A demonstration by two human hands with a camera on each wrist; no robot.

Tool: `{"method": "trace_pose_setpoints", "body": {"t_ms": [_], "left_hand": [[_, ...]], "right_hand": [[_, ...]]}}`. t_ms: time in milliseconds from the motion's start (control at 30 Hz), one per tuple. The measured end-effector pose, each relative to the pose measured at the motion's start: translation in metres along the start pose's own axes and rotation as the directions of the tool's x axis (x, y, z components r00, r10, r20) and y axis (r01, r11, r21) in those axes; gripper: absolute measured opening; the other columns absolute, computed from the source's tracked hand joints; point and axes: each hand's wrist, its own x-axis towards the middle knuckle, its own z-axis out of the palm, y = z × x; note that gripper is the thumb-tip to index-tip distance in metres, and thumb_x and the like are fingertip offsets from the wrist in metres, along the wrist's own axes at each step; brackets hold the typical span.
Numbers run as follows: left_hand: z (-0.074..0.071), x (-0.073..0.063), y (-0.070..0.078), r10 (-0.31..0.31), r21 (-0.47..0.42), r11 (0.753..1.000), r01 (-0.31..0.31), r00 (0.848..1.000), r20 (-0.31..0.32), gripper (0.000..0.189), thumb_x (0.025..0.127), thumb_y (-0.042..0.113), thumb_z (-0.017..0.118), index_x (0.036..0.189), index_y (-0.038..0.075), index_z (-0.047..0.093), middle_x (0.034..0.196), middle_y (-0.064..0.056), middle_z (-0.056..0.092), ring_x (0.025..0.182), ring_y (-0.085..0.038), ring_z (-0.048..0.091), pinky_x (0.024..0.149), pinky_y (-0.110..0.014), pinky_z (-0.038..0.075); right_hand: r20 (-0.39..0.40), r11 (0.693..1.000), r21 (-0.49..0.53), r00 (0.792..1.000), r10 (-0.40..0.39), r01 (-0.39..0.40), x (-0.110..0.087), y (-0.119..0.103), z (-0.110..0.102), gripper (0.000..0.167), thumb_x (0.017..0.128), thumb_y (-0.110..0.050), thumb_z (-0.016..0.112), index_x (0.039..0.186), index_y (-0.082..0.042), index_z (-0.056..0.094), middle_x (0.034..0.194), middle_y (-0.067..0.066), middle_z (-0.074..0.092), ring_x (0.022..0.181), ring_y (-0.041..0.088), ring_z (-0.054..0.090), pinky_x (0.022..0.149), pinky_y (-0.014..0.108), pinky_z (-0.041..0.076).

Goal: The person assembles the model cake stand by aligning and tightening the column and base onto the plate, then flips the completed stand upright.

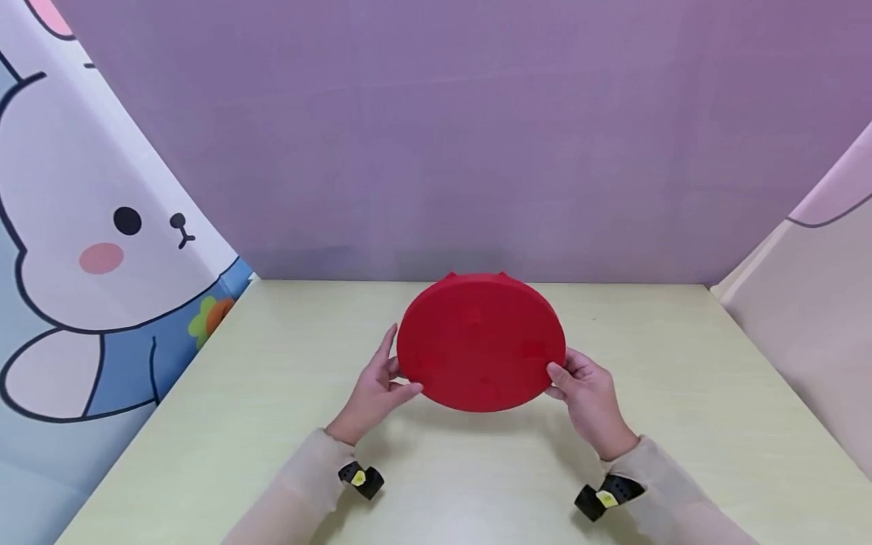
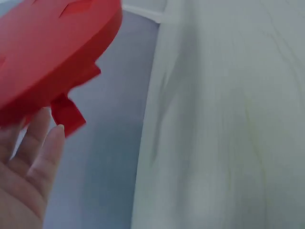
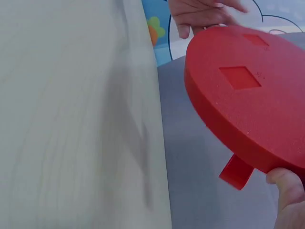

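Both hands hold a flat red plastic disc (image 1: pixel 480 341) above the table, tilted with its broad face toward the head camera. My left hand (image 1: pixel 375 390) grips its left rim, thumb at the near edge and fingers around the side. On the other side my right hand (image 1: pixel 593 393) pinches the rim, with the thumb on the face and fingers behind. Two small points show on its far edge in the head view. From the right wrist, the disc (image 3: pixel 248 90) shows square recesses in one face and a red tab (image 3: pixel 237 171) underneath. More tabs (image 2: pixel 69 114) hang below it in the left wrist view.
A pale wood-patterned table (image 1: pixel 306 325) lies beneath the hands, ending at a purple backdrop (image 1: pixel 463 136). A cartoon-printed cloth (image 1: pixel 102 189) stands along the left side, and a pale panel (image 1: pixel 811 288) along the right. Black wrist cameras (image 1: pixel 364 481) sit on both sleeves.
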Motion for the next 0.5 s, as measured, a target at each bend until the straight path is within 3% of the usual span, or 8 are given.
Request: {"method": "trace_pose_setpoints", "body": {"t_ms": [100,233,500], "left_hand": [[0.005,0.0,-0.002,0.059,0.072,0.996,-0.058,0.998,-0.014,0.09,0.086,-0.002,0.068,0.152,-0.002,0.007,0.115,-0.028,0.06,0.087,-0.006,0.063,0.074,-0.022,0.053],[0.01,-0.001,-0.003,0.09,0.065,0.994,-0.086,0.994,-0.064,0.089,0.085,-0.008,0.065,0.151,-0.004,0.007,0.104,-0.024,0.062,0.079,-0.006,0.061,0.069,-0.022,0.053],[0.011,0.001,-0.005,0.077,-0.005,0.997,-0.078,0.994,-0.083,0.09,0.085,-0.011,0.062,0.153,0.002,0.004,0.105,-0.016,0.062,0.078,-0.009,0.062,0.063,-0.028,0.055]], "right_hand": [[-0.023,0.999,-0.015,0.999,0.039,-0.039,0.001,-0.001,0.001,0.022,0.092,0.001,0.06,0.114,-0.002,0.064,0.089,-0.004,0.065,0.077,0.008,0.065,0.067,0.022,0.055],[-0.018,0.993,-0.096,0.998,0.061,-0.062,0.003,-0.001,0.001,0.038,0.092,0.001,0.059,0.124,0.02,0.049,0.086,-0.005,0.063,0.075,0.007,0.064,0.066,0.022,0.055],[0.074,0.975,-0.217,0.996,0.056,-0.039,0.009,-0.001,0.0,0.047,0.094,0.002,0.057,0.136,0.015,0.042,0.091,-0.003,0.064,0.075,0.007,0.065,0.066,0.026,0.056]]}}
